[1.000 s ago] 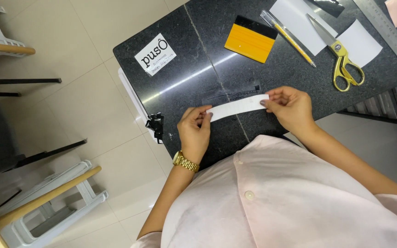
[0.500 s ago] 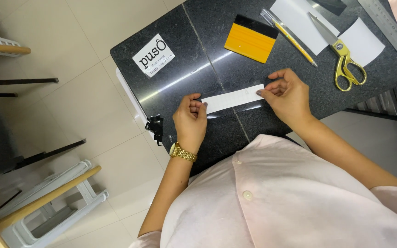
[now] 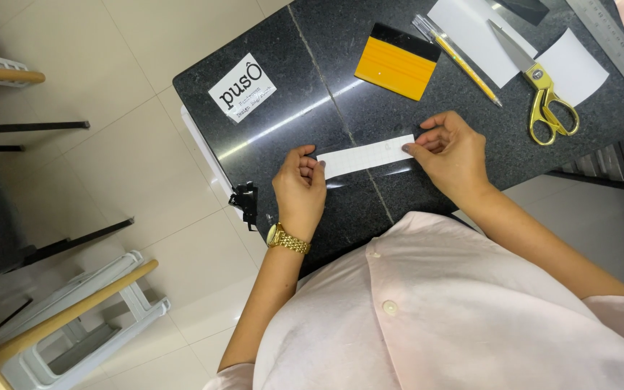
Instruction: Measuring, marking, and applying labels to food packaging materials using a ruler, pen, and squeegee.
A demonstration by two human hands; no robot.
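A narrow white paper strip (image 3: 365,156) is stretched between my two hands, low over the black stone tabletop (image 3: 305,94). My left hand (image 3: 300,188), with a gold watch on its wrist, pinches the strip's left end. My right hand (image 3: 451,151) pinches the right end with fingertips. The strip runs slightly uphill to the right and casts a faint reflection on the stone. My pink shirt fills the lower part of the view.
On the table lie a yellow squeegee with a black edge (image 3: 397,61), a yellow pencil (image 3: 464,61), gold-handled scissors (image 3: 541,86) on white paper sheets (image 3: 570,66), a metal ruler (image 3: 615,43) and a white printed card (image 3: 243,88). A black clip (image 3: 245,202) hangs at the table's edge. White stools (image 3: 74,318) stand on the tiled floor.
Both hands have carried the strip forward and down toward the tabletop, farther from my body. The grip on both ends is unchanged.
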